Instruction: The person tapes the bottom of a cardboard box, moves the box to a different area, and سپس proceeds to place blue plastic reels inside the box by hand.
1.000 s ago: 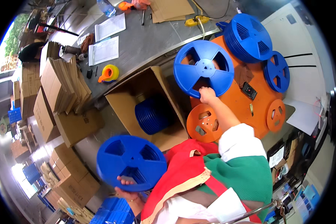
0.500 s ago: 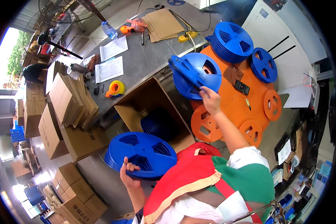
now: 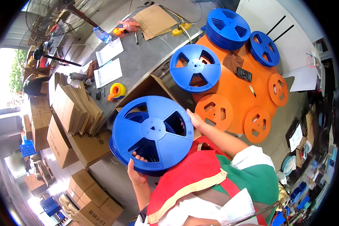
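My left hand (image 3: 138,170) grips the near edge of a stack of blue plastic reels (image 3: 117,154), its fingers showing through a cutout. Over that stack lies one more blue reel (image 3: 153,127), tilted and facing up. My right hand (image 3: 194,121) has hold of this upper reel by its right edge, with some fingers behind the rim. Behind the reels, an open cardboard box (image 3: 150,87) is mostly hidden. Beyond my right hand, another blue reel (image 3: 196,65) rests at the left of an orange round table (image 3: 233,90).
A tall stack of blue reels (image 3: 226,28) and a smaller one (image 3: 265,49) stand on the orange table, near a brown cloth (image 3: 232,62) and a black handheld device (image 3: 244,74). Orange slotted discs (image 3: 257,124) ring it. Folded cardboard (image 3: 69,107) and a grey workbench (image 3: 141,56) are left.
My right hand has brought a blue reel from the orange table down onto the stack in my left hand. The stack has shifted slightly, and the reel now covers much of the box.
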Available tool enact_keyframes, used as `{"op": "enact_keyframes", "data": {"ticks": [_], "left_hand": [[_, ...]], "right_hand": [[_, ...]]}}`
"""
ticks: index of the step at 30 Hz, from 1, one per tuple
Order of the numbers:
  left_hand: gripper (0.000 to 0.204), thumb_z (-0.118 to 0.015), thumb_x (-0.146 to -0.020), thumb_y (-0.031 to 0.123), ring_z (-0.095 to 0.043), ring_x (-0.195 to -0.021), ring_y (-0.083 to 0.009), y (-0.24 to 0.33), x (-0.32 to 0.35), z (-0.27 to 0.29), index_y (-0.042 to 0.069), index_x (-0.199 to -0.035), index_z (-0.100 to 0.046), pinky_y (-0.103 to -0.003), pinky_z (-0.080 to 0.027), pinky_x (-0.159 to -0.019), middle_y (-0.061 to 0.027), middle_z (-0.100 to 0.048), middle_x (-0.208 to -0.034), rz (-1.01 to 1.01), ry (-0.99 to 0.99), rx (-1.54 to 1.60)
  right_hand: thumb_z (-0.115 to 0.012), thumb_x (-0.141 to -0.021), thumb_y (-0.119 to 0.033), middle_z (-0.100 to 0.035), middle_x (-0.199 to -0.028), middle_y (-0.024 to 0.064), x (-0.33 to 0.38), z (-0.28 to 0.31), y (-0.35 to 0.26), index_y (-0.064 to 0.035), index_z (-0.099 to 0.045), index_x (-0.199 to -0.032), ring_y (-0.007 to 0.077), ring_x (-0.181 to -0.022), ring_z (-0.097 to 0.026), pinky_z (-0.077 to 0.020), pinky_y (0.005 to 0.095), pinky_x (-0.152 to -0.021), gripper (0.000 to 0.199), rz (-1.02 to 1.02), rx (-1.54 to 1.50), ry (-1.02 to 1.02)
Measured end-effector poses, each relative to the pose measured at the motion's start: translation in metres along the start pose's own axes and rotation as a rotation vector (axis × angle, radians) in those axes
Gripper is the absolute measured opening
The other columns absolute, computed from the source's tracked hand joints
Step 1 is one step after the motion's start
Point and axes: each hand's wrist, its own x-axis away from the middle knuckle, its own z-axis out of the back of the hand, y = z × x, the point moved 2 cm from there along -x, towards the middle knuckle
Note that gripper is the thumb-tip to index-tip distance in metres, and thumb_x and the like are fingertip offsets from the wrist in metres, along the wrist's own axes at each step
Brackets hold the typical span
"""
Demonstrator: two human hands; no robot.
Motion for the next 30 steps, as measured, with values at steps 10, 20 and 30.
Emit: {"op": "enact_keyframes", "data": {"ticks": [10, 20, 30], "left_hand": [[0.025, -0.050, -0.084, 0.015, -0.056, -0.087, -0.0187, -0.021, 0.024, 0.000, 0.007, -0.108, -0.048, -0.040, -0.045, -0.084, -0.0044, -0.056, -0.088, -0.005, 0.178, -0.049], [0.029, -0.048, -0.086, 0.020, -0.059, -0.083, -0.0189, -0.013, 0.011, -0.003, 0.006, -0.110, -0.052, -0.037, -0.049, -0.073, -0.0050, -0.060, -0.091, -0.071, 0.258, -0.052], [0.032, -0.048, -0.090, 0.028, -0.056, -0.100, -0.0246, -0.013, -0.017, -0.010, 0.005, -0.110, -0.054, -0.039, -0.048, -0.079, -0.0110, -0.057, -0.112, -0.008, 0.039, 0.065]], "right_hand": [[-0.061, -0.078, -0.028, -0.037, -0.131, 0.0120, -0.105, 0.100, -0.069, -0.0042, -0.038, -0.126, 0.0269, -0.128, -0.026, -0.0189, 0.0464, -0.104, 0.059, 0.207, 1.747, 0.569], [-0.060, -0.082, -0.025, -0.059, -0.087, 0.0116, 0.032, 0.031, -0.114, -0.0026, -0.055, -0.092, 0.0274, -0.093, -0.056, -0.0384, 0.0378, -0.087, 0.025, 1.240, 0.732, 0.610], [-0.040, -0.086, -0.023, -0.045, -0.057, 0.0021, 0.066, 0.013, -0.041, -0.0098, -0.051, -0.086, 0.0146, -0.049, -0.044, -0.0398, 0.0304, -0.049, 0.017, 0.022, -0.898, -0.066]]}}
